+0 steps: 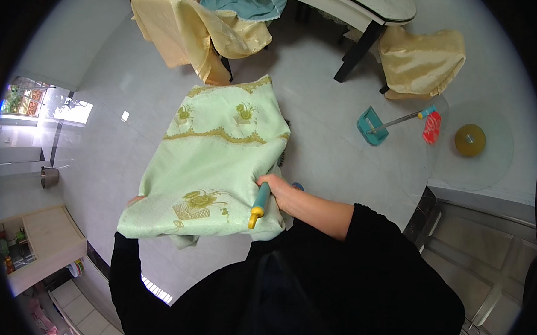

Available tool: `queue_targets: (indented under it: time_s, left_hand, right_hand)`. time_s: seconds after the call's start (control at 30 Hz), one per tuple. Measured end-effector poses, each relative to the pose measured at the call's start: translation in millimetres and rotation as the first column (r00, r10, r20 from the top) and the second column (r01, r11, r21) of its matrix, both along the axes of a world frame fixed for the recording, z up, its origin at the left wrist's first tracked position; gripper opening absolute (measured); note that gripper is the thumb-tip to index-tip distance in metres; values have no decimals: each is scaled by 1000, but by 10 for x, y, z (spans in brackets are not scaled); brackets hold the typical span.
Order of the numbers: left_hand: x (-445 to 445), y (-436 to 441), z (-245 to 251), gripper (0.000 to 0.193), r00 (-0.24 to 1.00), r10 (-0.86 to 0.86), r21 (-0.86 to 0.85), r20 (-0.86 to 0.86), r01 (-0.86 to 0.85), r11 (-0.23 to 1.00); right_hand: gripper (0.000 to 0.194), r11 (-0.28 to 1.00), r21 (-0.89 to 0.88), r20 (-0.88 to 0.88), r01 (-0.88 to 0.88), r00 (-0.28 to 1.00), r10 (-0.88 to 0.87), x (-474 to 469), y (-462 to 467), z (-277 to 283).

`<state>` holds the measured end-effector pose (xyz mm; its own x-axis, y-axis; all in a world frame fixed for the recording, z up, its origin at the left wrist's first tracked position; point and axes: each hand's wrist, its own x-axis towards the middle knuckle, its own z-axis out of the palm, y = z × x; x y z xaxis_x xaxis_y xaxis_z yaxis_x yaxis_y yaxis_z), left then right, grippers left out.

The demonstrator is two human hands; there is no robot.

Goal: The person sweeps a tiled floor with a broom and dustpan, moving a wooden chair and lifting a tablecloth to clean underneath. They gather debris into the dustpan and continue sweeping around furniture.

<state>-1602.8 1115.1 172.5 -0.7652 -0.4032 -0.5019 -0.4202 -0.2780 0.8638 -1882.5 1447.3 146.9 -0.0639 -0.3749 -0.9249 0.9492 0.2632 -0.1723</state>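
A light green patterned cloth (206, 160) with gold floral motifs spreads out before me. My left hand (136, 200) grips its lower left edge; most of its fingers are hidden by the fabric. My right hand (274, 188) is closed around a teal and yellow handle (260, 198) at the cloth's right side, with folds of the cloth against it. The handle's far part lies behind the cloth, where a bit of dark bristles (282, 158) shows at the edge.
Cream-covered chairs (171, 28) (421, 62) stand by a white table (383, 6) with dark legs. A teal dustpan (372, 127) with a long handle lies at the right. A cabinet (49, 239) is at the left and a grey bin (49, 177) by the wall.
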Motion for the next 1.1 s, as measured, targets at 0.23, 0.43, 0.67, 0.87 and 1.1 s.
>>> queue_targets:
  time_s: [0.23,0.43,0.67,0.87,1.1]
  left_hand:
    - [-326,124,192,27,935,249,387,253,-333,860]
    - [-3,224,71,39,755,630,485,182,-626,611]
    - [-252,1029,427,49,341,923,271,178,-919,287]
    - [-940,1518,675,46,294,935,2,198,-954,299]
    - [-1005,1780,567,35,339,912,-83,231,-927,365]
  right_hand:
    - [33,999,4,-53,-43,998,43,-583,924,417]
    - [8,969,-242,266,48,964,19,-1343,1184,480]
    - [10,917,-373,167,-142,962,217,-2800,479,-345]
    - [21,839,-497,154,221,974,-165,-3850,372,-1330]
    - [19,999,-41,-54,5,999,-7,-3809,2348,-959]
